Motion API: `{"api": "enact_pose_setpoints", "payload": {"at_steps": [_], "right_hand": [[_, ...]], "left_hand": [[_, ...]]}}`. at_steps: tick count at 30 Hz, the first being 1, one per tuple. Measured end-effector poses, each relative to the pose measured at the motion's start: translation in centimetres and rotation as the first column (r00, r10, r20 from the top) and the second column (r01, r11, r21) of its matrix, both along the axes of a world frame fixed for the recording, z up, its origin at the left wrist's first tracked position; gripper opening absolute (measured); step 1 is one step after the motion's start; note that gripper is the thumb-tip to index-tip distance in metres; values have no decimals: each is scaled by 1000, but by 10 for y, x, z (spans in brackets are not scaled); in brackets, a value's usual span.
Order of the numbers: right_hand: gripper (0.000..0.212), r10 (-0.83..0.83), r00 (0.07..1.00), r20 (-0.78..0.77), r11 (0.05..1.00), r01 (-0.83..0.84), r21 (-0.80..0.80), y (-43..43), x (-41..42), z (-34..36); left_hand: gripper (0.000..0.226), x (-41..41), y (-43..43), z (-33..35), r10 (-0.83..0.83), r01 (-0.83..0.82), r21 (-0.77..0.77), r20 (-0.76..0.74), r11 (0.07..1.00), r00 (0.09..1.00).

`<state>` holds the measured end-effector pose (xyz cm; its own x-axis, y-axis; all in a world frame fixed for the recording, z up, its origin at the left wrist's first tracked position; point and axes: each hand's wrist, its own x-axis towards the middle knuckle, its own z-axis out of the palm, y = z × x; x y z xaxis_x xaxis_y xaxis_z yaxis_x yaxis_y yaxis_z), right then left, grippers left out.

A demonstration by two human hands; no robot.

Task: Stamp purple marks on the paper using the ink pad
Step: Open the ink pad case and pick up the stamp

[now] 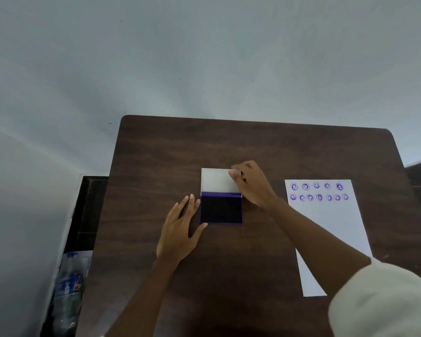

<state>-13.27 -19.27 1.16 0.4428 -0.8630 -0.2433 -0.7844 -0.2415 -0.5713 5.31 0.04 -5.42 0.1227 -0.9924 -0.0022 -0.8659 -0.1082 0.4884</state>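
A purple ink pad [221, 209] lies open in the middle of the dark wooden table [253, 142], its dark pad toward me and its pale lid [216, 180] raised behind it. My right hand [252, 184] pinches the lid's far right corner. Flat on the table, my left hand [181, 227] has its fingers spread, with fingertips and thumb touching the pad's left edge. White paper [331, 229] lies to the right and carries two rows of several round purple marks [317, 192] near its far end. No stamp is visible.
The table's far edge meets a pale wall [204, 57]. Below the table's left edge, plastic bottles in wrapping [69, 285] stand on the floor beside a dark piece of furniture [90, 210]. My white sleeve [384, 300] covers the paper's near corner.
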Motion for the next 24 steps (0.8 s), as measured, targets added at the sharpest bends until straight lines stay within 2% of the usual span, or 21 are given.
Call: {"api": "enact_pose_setpoints", "payload": {"at_steps": [3, 5, 8, 11, 13, 15, 17, 20, 24], "right_hand": [[41, 8, 1000, -10, 1000, -8, -1, 2, 0, -1], [38, -31, 999, 38, 999, 32, -17, 2, -2, 3], [31, -202, 965, 170, 968, 223, -113, 5, -19, 17], [23, -310, 930, 197, 902, 353, -248, 15, -58, 32], [27, -311, 943, 116, 913, 330, -239, 27, -83, 39], [37, -230, 973, -35, 958, 219, -187, 41, -98, 38], [42, -147, 982, -119, 983, 131, -128, 52, -102, 32], [35, -110, 988, -109, 993, 104, -58, 56, -103, 22], [24, -206, 978, -38, 979, 205, -19, 57, -106, 18]], "left_hand": [[74, 0, -1, 2, 1, -1, -15, -2, 1000, 1000], [74, -1, 0, 4, 1, -2, -23, -10, 1000, 1000], [75, 0, 0, 5, 2, -3, -26, -29, 1000, 1000], [79, -1, 0, 6, -6, 4, -40, -41, 999, 999], [83, -4, 1, 9, -8, 4, -77, -60, 997, 998], [81, -15, 2, 16, 28, -44, -162, -98, 986, 995], [74, -38, -2, 26, 54, -93, -256, -156, 962, 986], [60, -85, -18, 45, -11, -68, -283, -269, 957, 963], [52, -135, -40, 58, 0, -61, -131, -423, 990, 906]]}}
